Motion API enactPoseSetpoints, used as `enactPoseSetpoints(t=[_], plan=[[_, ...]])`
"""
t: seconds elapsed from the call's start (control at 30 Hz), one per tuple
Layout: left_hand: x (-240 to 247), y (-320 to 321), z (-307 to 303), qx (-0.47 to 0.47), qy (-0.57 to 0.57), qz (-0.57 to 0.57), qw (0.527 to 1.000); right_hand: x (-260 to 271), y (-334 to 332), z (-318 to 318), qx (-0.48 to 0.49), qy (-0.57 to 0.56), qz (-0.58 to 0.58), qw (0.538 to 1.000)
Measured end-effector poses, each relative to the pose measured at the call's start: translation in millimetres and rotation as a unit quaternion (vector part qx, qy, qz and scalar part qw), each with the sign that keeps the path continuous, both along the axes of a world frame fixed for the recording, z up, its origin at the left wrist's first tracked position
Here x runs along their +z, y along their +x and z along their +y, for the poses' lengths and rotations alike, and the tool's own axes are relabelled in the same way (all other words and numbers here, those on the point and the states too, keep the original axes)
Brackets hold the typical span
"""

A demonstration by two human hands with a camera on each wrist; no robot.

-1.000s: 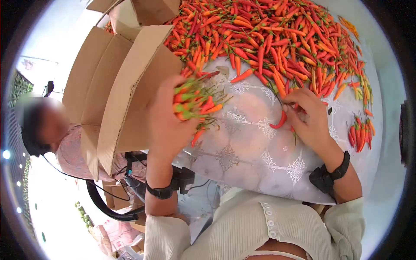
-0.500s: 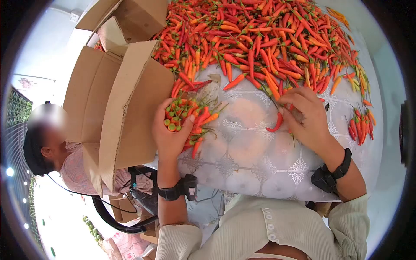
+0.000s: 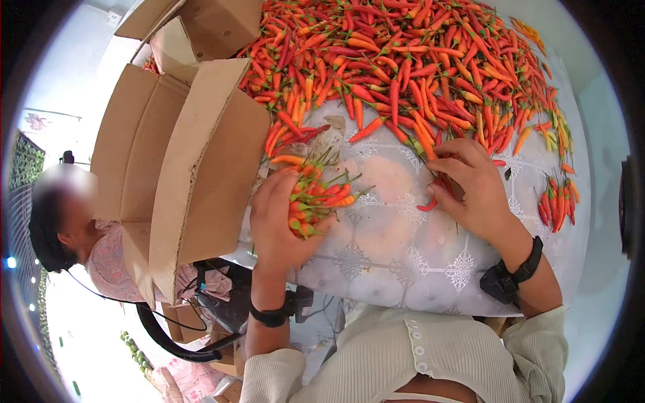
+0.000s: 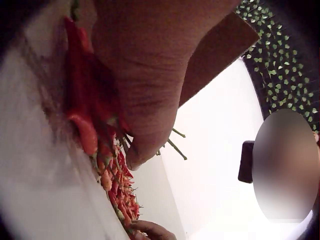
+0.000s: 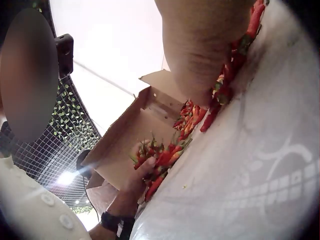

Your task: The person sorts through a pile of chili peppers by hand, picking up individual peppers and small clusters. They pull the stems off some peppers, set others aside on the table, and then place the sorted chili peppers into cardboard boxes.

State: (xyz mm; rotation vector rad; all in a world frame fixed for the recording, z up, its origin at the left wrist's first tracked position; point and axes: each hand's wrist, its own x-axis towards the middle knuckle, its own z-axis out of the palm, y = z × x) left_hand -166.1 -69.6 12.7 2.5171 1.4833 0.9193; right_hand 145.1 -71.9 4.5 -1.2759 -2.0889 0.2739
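My left hand (image 3: 282,225) grips a bunch of red and orange chillies (image 3: 322,198), their green stems sticking out to the right, just beside the cardboard box. In the right wrist view the same bunch (image 5: 162,157) shows in the left hand (image 5: 132,187). At the lower edge of the big chilli pile (image 3: 403,60), my right hand (image 3: 477,191) pinches red chilli (image 3: 428,203) between thumb and fingers; how many it holds is partly hidden. The left wrist view shows red chillies (image 4: 82,90) against the left hand (image 4: 145,65).
An open cardboard box (image 3: 222,181) stands left of the left hand, with another box (image 3: 222,27) behind. A small chilli bunch (image 3: 557,203) lies at the right on the patterned cover (image 3: 376,269). Yellow-green chillies (image 3: 563,134) lie above it. A person (image 3: 111,252) is at the far left.
My left hand has moved right, away from the box, and its bunch has turned so the stems point more to the right. My right hand stays near the pile's edge with slight finger movement.
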Motion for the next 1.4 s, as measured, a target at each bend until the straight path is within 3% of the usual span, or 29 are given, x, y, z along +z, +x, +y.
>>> enactPoseSetpoints(t=[0.4,0.77,0.9,1.0,1.1,1.3,1.4], plan=[[-16,10,-15,0.042,0.073,0.061,0.995,2,-4,0,-0.009,0.025,-0.012,1.0],[-7,4,-17,-0.001,0.039,0.125,0.991,3,-10,6,0.025,-0.035,-0.044,0.998],[-9,3,-18,-0.019,0.058,0.099,0.993,2,-10,6,-0.008,-0.07,-0.02,0.997],[-22,4,-18,0.011,0.115,0.017,0.993,2,-12,7,-0.061,-0.07,-0.014,0.996],[-20,5,-20,0.02,0.148,0.017,0.989,0,-9,10,-0.094,-0.03,-0.034,0.994],[-3,1,-33,0.021,0.085,0.119,0.989,-3,-3,10,-0.121,-0.014,-0.033,0.992],[-16,-8,-37,0.032,0.146,0.072,0.986,-3,-1,8,-0.103,0.006,-0.029,0.994]])
